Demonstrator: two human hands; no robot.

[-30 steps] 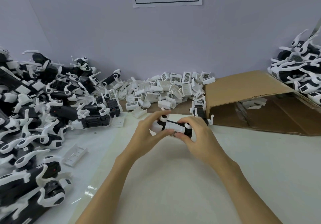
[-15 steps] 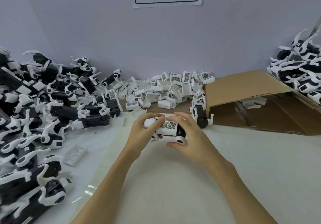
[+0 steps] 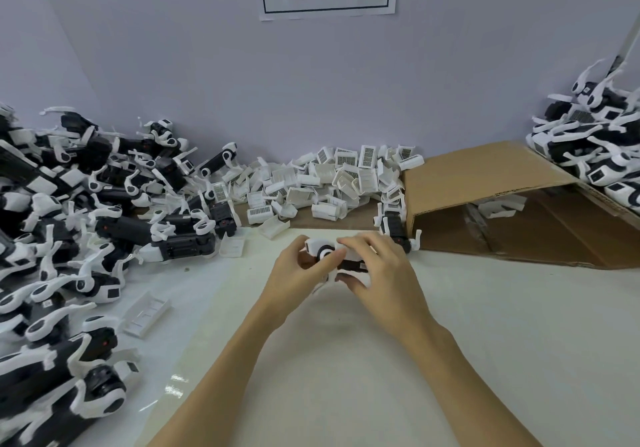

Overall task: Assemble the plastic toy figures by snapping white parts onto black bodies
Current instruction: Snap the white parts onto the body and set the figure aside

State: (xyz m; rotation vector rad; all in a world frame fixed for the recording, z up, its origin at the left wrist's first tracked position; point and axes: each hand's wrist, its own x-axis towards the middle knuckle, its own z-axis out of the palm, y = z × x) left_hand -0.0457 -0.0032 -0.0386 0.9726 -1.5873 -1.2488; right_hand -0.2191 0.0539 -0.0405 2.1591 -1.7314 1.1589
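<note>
Holding the toy figure [image 3: 341, 259] just above the desk [image 3: 485, 342], the left hand [image 3: 294, 276] grips its left end and the right hand [image 3: 377, 273] curls over its right end. Risk: the white part may seat crooked (its joint is hidden under the fingers), or the figure may slip if pressure is uneven. Loose white parts [image 3: 329, 183] lie behind.

Single head-worn wide-angle view, looking forward and down, close over the table [image 3: 485, 360], facing the wall [image 3: 450, 65]
</note>
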